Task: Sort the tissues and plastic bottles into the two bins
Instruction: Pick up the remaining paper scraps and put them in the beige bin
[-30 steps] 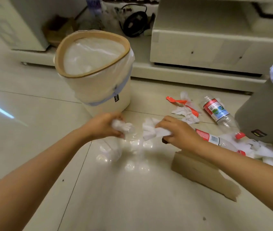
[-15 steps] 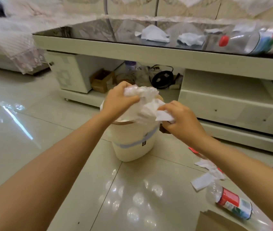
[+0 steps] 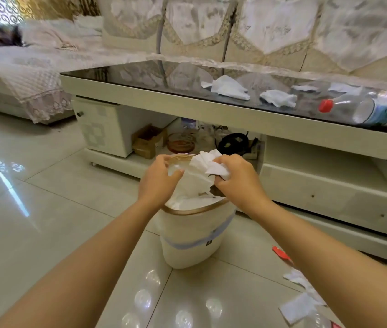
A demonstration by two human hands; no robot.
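Now over the bin [image 3: 191,235], both hands. Left hand [image 3: 158,178] looks emptied, fingers loosely curled; right hand [image 3: 237,179] still clutching tissues [image 3: 208,163] above the bin's mouth. Next: let go, then fetch more from the surface [image 3: 140,91] behind the bin.

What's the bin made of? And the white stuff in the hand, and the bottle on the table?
The bin looks like smooth cream plastic with a tan rim, lined with a thin, see-through bag. The tissue in the right hand looks like soft paper: matte and crumpled. The bottle seems clear plastic, shiny, with a red cap and a printed label.
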